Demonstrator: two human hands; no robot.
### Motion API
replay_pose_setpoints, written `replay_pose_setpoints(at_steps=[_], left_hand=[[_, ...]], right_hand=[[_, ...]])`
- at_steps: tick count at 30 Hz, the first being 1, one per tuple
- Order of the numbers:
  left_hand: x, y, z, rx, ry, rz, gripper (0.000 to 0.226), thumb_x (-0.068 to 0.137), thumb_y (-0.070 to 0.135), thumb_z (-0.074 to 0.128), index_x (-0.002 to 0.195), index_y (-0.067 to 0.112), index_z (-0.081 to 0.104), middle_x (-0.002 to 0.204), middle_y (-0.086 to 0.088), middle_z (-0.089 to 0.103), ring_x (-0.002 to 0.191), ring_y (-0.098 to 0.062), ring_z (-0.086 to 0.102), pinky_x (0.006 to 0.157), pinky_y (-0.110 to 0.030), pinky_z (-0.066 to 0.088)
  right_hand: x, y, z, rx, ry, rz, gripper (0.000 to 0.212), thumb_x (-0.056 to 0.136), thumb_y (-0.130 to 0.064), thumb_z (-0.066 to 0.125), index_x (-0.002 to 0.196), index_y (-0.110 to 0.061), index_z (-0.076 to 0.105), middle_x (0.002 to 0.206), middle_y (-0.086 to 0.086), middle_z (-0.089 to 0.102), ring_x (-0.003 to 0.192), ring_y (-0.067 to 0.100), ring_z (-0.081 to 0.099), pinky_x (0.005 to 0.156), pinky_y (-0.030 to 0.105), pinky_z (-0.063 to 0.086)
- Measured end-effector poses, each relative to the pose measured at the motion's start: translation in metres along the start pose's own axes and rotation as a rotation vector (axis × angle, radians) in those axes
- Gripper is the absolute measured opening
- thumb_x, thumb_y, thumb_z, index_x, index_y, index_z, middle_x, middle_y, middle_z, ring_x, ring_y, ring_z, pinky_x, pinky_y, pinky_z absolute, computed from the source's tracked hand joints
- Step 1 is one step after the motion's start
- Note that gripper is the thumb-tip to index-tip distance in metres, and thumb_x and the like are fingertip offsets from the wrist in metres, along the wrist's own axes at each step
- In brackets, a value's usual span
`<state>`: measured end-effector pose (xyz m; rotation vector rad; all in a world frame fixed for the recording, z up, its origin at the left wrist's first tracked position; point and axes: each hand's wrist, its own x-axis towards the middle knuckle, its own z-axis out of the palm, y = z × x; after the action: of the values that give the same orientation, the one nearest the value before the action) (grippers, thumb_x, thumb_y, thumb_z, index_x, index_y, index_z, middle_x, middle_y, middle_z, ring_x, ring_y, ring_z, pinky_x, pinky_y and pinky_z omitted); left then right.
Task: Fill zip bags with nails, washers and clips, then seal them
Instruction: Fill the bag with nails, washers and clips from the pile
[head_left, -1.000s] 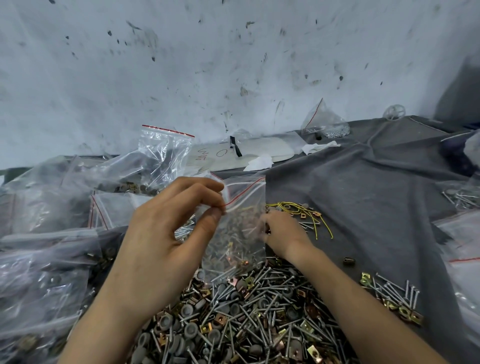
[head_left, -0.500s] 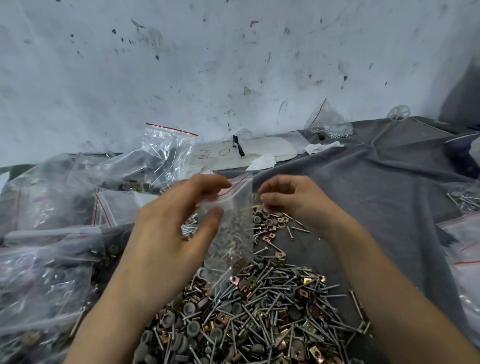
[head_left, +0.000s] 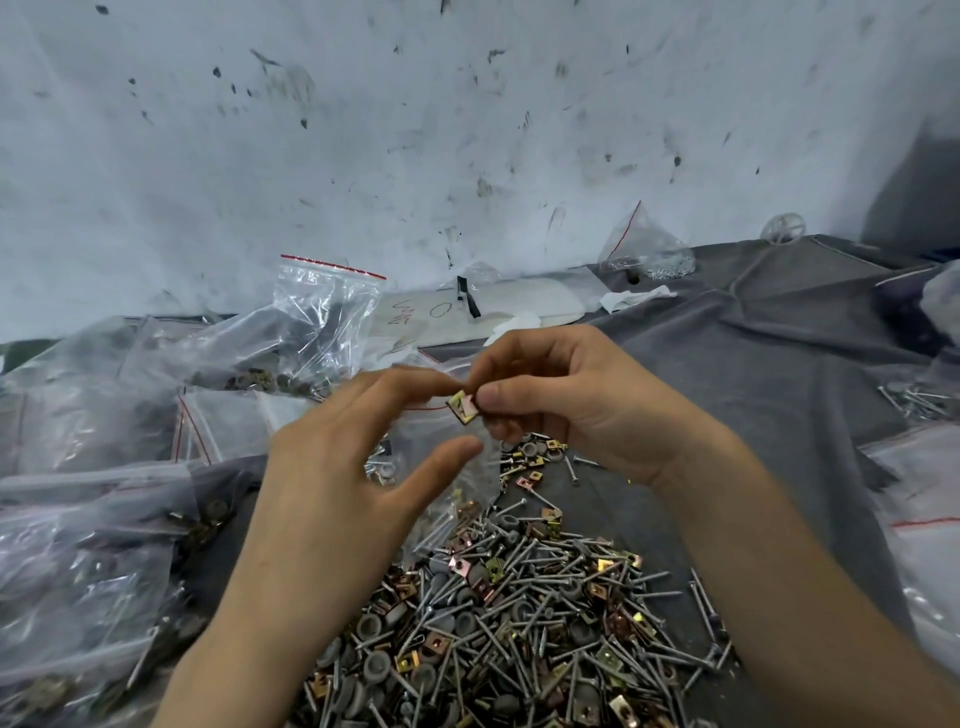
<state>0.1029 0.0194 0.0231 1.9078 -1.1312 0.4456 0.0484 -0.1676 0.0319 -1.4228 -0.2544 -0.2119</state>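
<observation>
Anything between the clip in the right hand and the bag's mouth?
Nothing visible: the right hand pinches the clip at the red zip line of the bag, by the left hand. Blur hides whether the mouth is open.

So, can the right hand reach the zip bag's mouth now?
Probably yes: the right hand pinches a clip just beside the zip bag held by the left hand; nothing stands between.
</observation>
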Motion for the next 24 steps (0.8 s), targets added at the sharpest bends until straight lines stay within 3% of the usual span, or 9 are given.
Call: replay_pose_setpoints(at_steps=[6,12,20,24], left_hand=[[0.0,-0.002,-0.001,-0.018,0.057,0.03,0.027,0.082,0.053,0.057,0.106,0.042,0.06,0.111,0.029,0.062,0.101,0.009,0.062,0.088,-0.025,0.051],[0.0,-0.003,0.001,-0.041,0.032,0.033,0.036,0.079,0.054,0.058,0.114,0.045,0.058,0.113,0.03,0.061,0.103,0.008,0.061,0.089,-0.024,0.051],[0.001,-0.004,-0.002,-0.137,-0.037,0.022,0.027,0.077,0.052,0.061,0.1,0.039,0.064,0.109,0.027,0.066,0.106,0.002,0.063,0.088,-0.03,0.053],[0.001,-0.001,-0.001,-0.151,-0.07,0.035,0.021,0.078,0.051,0.061,0.092,0.035,0.062,0.107,0.027,0.067,0.102,0.004,0.064,0.087,-0.023,0.053]], right_hand=[[-0.001,-0.002,0.006,-0.01,-0.009,-0.016,0.011,0.069,-0.006,0.066,0.08,-0.006,0.069,0.068,0.006,0.066,0.058,0.012,0.062,0.057,0.019,0.051],[-0.002,-0.004,0.012,0.013,-0.001,0.006,0.01,0.07,-0.004,0.065,0.079,-0.004,0.061,0.065,0.004,0.065,0.054,0.012,0.062,0.055,0.019,0.051],[-0.005,-0.008,0.01,-0.044,-0.021,0.058,0.019,0.08,0.01,0.061,0.075,-0.008,0.059,0.073,0.012,0.061,0.053,0.012,0.059,0.053,0.019,0.05],[-0.005,-0.009,0.01,-0.064,-0.031,0.08,0.02,0.081,0.013,0.058,0.076,-0.006,0.058,0.068,0.01,0.06,0.052,0.012,0.058,0.052,0.019,0.049]])
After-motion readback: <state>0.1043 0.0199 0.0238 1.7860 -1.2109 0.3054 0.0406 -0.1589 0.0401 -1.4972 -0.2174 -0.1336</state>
